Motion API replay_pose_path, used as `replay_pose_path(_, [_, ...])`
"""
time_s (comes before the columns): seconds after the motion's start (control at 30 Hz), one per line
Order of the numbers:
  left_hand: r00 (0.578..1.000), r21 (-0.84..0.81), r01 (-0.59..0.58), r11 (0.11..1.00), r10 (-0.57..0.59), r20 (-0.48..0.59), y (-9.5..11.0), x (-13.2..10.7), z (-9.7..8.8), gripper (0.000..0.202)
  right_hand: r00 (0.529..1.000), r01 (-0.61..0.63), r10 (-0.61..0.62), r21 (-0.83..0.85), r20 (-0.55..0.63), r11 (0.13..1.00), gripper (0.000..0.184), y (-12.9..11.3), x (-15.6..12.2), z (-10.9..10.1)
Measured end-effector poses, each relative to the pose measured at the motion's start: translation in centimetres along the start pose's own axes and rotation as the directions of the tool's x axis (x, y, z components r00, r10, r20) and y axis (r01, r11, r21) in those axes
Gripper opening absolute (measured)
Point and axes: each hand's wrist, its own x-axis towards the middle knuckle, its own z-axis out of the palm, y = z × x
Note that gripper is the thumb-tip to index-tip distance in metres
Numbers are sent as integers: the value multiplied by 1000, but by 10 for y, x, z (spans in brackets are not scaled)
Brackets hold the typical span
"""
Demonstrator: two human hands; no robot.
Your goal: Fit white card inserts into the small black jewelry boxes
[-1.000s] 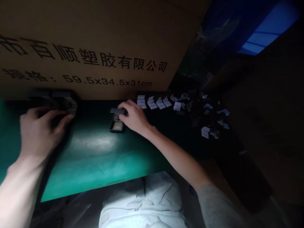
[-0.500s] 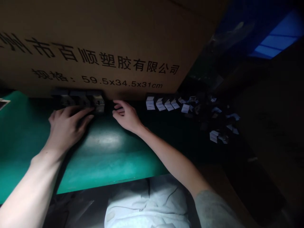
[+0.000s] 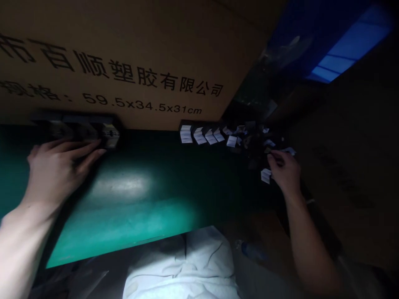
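My left hand (image 3: 60, 166) lies with its fingers stretched out against the front of a row of dark blocks (image 3: 110, 132), each showing pale, patterned parts on its face. Over at the right, my right hand (image 3: 286, 168) is in a loose pile of small dark pieces with white folded faces (image 3: 232, 141). Its thumb and index finger are pinched together; the dim light hides what is between them. One white folded piece (image 3: 266, 175) sits just left of that hand.
A large cardboard box (image 3: 149, 45) with printed characters stands along the back of the green table (image 3: 124, 216). Several white-faced pieces (image 3: 186, 134) line up at its foot. Another dark carton (image 3: 346, 166) borders the right side.
My right hand has gone from beside the dark blocks to the pile at the right, its fingers closing. The view has shifted right; my left hand stays at the blocks.
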Motion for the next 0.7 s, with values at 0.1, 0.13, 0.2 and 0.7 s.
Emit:
replay_pose_path(0.1, [997, 10, -12, 1000, 13, -70, 3, 0, 0, 74, 969, -228, 232, -59, 80, 972, 50, 36, 13, -10])
replay_pose_path(0.13, [996, 7, -21, 1000, 22, -86, 3, 0, 1, 73, 952, -270, 274, -52, 137, 962, 52, 42, 15, -11])
replay_pose_path(0.2, [994, 0, -37, 999, 36, -106, 2, 0, 2, 71, 923, -309, 308, -29, 229, 950, 53, 45, 18, -11])
replay_pose_path(0.7, [993, -25, -1, 1000, -2, -117, -7, -2, 10, 70, 779, -575, 498, 116, 381, 810, 86, 47, 13, -33])
